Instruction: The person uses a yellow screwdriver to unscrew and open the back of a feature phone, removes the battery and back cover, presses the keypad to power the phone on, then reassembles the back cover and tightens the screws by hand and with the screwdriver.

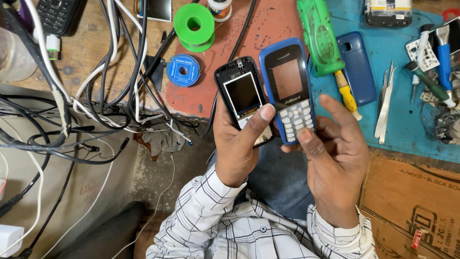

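**Head view: two hands, two phone parts, cluttered counter**

Nearest: checked white sleeves (230,225) at the bottom edge, forearms rising from them.

Left hand (237,144): curled around a black phone body (243,98) with its front cover off, bare screen showing; thumb laid across the lower face, fingers behind. Held upright, above the counter's near edge.

Right hand (335,158): gripping a blue front cover (289,91) with a grey keypad and an empty screen window; thumb tip resting on the keypad's lower edge, forefinger along the right side. The cover stands just beside the phone body, edges nearly touching.

Lower right: cardboard box (412,196), printed, below the counter.

Left: tangle of black and white cables (96,96) hanging over the counter's edge.

Counter (91,43), wooden, carrying a red mat (201,93) and a blue mat (407,129).

On the red mat: blue solder reel (183,70); beyond it a green spool (194,25).

On the blue mat: green-handled screwdriver (322,41) with a yellow shank, lying slantwise; blue back cover (357,67) just right of it; tweezers (385,103) further right; several small drivers (431,81) near the right edge.

Farthest: black keypad phone (58,15) at the top left; another opened phone (388,12) at the top right.
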